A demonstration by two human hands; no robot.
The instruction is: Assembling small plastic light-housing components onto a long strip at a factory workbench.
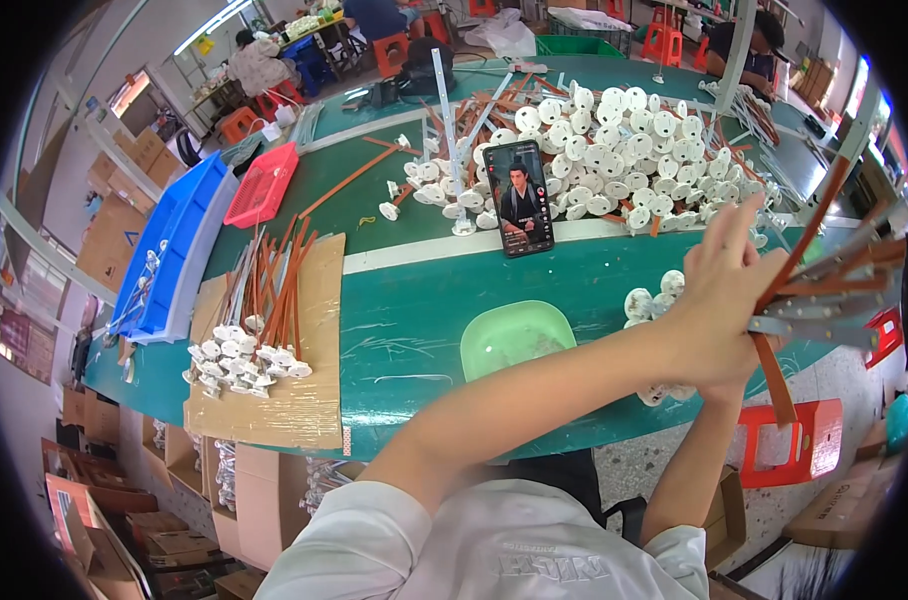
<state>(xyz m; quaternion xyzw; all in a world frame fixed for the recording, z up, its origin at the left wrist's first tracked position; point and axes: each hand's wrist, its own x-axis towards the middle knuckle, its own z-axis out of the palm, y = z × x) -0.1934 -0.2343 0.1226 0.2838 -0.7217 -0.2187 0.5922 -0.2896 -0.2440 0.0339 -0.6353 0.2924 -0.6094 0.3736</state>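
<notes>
Both hands meet at the right, off the table edge. The left hand (719, 300) grips a bundle of brown and grey metal strips (834, 285); the right hand (719, 375), mostly hidden beneath it, seems to clasp the same bundle. A green bowl (514, 338) sits left of the hands, a phone (519, 197) and a heap of white round sockets (624, 150) lie beyond them.

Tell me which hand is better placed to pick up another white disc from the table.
Probably the left hand: it lies on top, fingers loose, nearest the white discs. The right hand, mostly hidden beneath it, seems to grip the bundle of brown and grey strips.
</notes>
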